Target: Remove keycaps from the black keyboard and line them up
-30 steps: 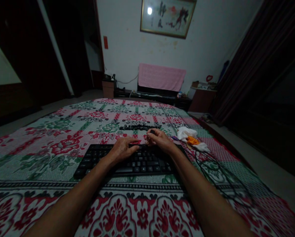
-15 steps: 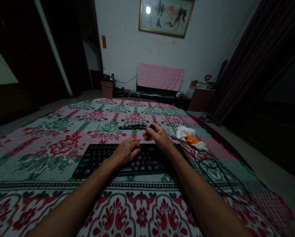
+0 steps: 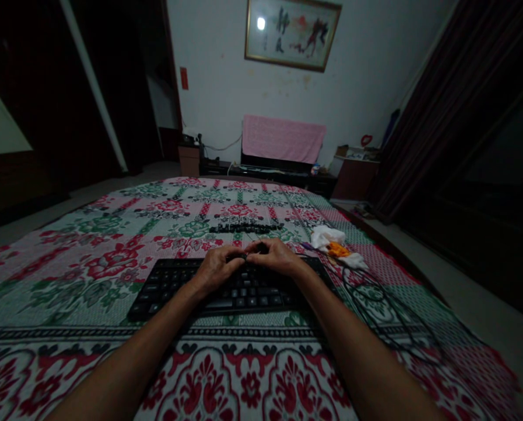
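Note:
A black computer keyboard (image 3: 252, 301) lies flat on the flowered bedspread in front of me. Over its far middle part, my left hand (image 3: 220, 269) is closed, thumb and fingertips pinched together. My right hand (image 3: 275, 257) meets it there, its fingers curled around a small black keycap (image 3: 262, 248), mostly covered by the fingers. The fingertips of both hands touch or nearly touch; whatever lies between them is too dark to make out. Beyond the hands, several loose black keycaps (image 3: 237, 228) form uneven rows on the cloth.
To the right lie crumpled white tissue (image 3: 326, 237), an orange cloth-like piece (image 3: 338, 249) and a looped black cable (image 3: 375, 298). The patterned bedspread (image 3: 112, 257) covers the bed. Farther off stand a pink-towel-covered screen (image 3: 283, 139) and a low cabinet (image 3: 356, 180).
My right hand has come down and left from above the keyboard's far edge to meet my left hand. The left fingers have closed toward it. The view has tilted slightly up.

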Available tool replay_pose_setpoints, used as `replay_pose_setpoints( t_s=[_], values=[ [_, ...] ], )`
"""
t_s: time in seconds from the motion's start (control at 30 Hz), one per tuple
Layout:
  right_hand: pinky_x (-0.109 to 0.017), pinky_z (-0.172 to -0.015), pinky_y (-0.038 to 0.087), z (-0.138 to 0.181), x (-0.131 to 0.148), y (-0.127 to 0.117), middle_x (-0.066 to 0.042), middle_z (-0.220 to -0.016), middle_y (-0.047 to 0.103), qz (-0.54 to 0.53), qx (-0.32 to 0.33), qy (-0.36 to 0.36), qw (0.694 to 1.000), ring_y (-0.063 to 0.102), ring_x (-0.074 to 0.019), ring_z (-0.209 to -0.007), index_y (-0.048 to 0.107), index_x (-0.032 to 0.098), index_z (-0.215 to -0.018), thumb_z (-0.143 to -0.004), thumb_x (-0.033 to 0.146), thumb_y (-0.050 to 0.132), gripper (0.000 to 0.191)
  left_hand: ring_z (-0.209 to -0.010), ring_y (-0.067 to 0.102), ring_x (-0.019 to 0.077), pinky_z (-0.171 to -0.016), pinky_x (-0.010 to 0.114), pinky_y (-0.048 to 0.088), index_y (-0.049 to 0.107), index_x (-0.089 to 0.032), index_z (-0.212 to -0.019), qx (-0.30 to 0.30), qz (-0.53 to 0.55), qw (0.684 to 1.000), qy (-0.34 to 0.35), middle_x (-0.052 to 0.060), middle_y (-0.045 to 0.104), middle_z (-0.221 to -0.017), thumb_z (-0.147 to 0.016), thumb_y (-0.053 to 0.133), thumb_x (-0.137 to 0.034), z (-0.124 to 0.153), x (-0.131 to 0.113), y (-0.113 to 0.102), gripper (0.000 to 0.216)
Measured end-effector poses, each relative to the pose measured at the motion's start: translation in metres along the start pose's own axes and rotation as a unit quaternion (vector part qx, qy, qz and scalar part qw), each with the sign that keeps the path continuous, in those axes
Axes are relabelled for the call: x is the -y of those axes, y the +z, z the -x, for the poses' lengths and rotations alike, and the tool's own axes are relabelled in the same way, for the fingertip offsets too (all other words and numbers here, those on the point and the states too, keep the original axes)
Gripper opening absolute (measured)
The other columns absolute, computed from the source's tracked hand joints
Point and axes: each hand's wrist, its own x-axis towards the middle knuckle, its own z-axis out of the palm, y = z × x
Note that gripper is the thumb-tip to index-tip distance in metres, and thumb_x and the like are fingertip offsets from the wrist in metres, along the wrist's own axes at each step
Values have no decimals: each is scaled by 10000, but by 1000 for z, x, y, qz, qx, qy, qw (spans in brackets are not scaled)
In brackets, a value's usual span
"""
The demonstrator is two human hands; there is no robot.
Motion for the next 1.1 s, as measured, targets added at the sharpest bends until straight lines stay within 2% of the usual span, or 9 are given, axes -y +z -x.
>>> replay_pose_setpoints(
  t_s=[0.2,0.37,0.5,0.6,0.7,0.77,0.8,0.93,1.1],
  values=[
    [-213,-587,408,-3,-5,7,5,-706,616,27,-44,-34,998,539,-112,-637,644,152,-804,-648,317,664,228,-943,627,201,-874,316,472,675,-153,-974,17,123,992,-37,37,692,-996,-706,571,-270,-2,0,0,310],
    [-204,-551,389,-3,-2,12,14,-655,592,37,-41,-31,998,519,-106,-595,644,153,-787,-643,327,670,227,-980,615,198,-921,330,448,663,-169,-1015,19,130,991,-34,21,679,-1030,-715,563,-265,-3,5,0,331],
    [-200,-534,374,-2,-1,13,19,-634,579,83,-55,-40,994,506,-99,-573,653,146,-788,-662,270,632,178,-1003,603,189,-924,316,442,650,-171,-1046,29,93,995,-3,26,669,-1058,-752,515,-252,-3,4,-2,333],
    [-204,-535,380,-7,-6,5,19,-629,586,95,-82,-38,991,511,-100,-564,662,142,-830,-670,254,605,203,-992,604,193,-878,312,467,622,-163,-1092,-2,14,1000,-3,55,662,-1072,-772,485,-261,-3,5,-3,362],
    [-221,-571,416,-19,-18,-17,-1,-662,624,101,-182,15,978,549,-117,-592,662,136,-853,-663,283,614,244,-975,600,220,-872,339,458,630,-145,-1070,-24,-122,992,-11,94,663,-1037,-773,480,-267,-2,10,-3,355],
    [-232,-604,434,-29,-31,-36,-17,-704,652,141,-256,75,953,581,-135,-639,666,146,-849,-645,264,629,239,-943,604,228,-862,348,451,655,-153,-1011,2,-185,983,-11,95,670,-993,-777,472,-276,-2,13,-4,321],
    [-234,-622,440,-33,-37,-45,-27,-733,664,168,-271,104,942,597,-145,-671,668,149,-848,-643,256,632,233,-924,608,226,-848,342,455,663,-164,-989,19,-199,980,-11,87,673,-973,-781,467,-284,-2,14,-4,309],
    [-237,-700,438,-45,-62,-64,-52,-827,690,273,-256,142,916,624,-168,-784,681,165,-828,-660,231,625,190,-903,612,211,-821,313,455,674,-208,-951,50,-205,978,-8,54,678,-946,-791,454,-296,-1,15,-3,286],
    [-235,-715,429,-52,-79,-64,-74,-875,695,335,-239,165,897,629,-184,-832,691,171,-881,-695,262,592,230,-902,608,209,-814,311,450,674,-212,-960,50,-204,978,-6,57,677,-952,-787,453,-284,-1,17,-1,290]
  ],
)
